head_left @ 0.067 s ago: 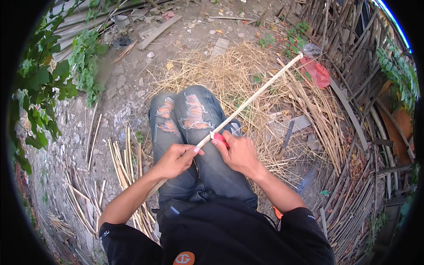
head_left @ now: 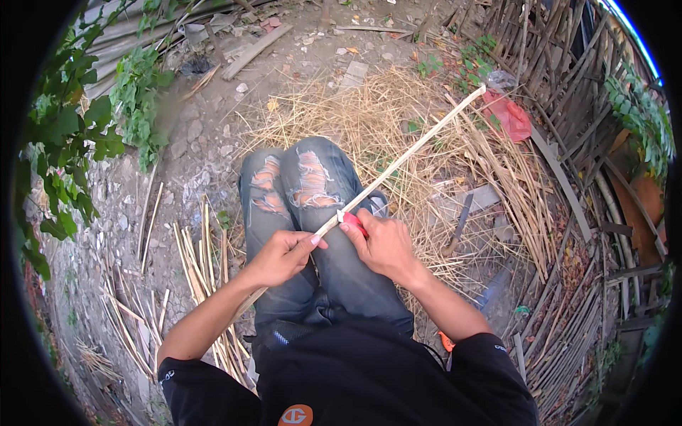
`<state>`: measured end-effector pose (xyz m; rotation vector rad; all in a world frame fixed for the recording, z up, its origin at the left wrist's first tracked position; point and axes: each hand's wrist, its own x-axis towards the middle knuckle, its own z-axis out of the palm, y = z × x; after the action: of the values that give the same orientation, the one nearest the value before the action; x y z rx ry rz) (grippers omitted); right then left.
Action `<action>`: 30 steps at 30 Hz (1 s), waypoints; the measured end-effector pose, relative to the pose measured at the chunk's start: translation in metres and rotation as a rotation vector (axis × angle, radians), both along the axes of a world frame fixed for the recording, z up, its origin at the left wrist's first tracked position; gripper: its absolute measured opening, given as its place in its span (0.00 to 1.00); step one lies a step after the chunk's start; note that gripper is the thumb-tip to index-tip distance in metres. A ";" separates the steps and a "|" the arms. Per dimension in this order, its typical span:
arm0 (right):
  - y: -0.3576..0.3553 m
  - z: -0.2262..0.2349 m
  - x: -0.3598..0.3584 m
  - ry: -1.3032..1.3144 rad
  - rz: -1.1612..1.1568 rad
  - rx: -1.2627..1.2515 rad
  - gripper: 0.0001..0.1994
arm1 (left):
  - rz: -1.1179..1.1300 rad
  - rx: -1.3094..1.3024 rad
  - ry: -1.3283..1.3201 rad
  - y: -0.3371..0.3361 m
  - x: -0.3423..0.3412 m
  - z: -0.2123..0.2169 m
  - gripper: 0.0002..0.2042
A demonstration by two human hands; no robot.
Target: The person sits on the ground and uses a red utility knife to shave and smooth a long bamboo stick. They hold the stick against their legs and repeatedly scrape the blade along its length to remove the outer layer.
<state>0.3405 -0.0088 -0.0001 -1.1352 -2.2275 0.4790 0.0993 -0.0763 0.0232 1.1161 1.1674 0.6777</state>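
Pale wooden strip slants over my torn jeans, pinched in my left hand between thumb and fingers; my right hand clasps a red tool against it. Both hands sit practically as before, elbows bent. Near the far end lies a red plastic bag, contents unclear.

An outdoor yard, shown by bare, stony ground beneath scattered straw-coloured shavings; right of the shavings stands a stick fence, left of them weathered corrugated sheeting (partly behind leafy plants).
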 end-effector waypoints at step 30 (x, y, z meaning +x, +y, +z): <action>-0.017 0.025 0.009 0.029 0.049 -0.082 0.18 | 0.021 -0.123 -0.167 -0.022 0.013 0.010 0.22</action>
<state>0.3499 -0.0258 0.0249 -1.1097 -2.2325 0.6091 0.1126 -0.0982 0.0327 0.9267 1.0643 0.6927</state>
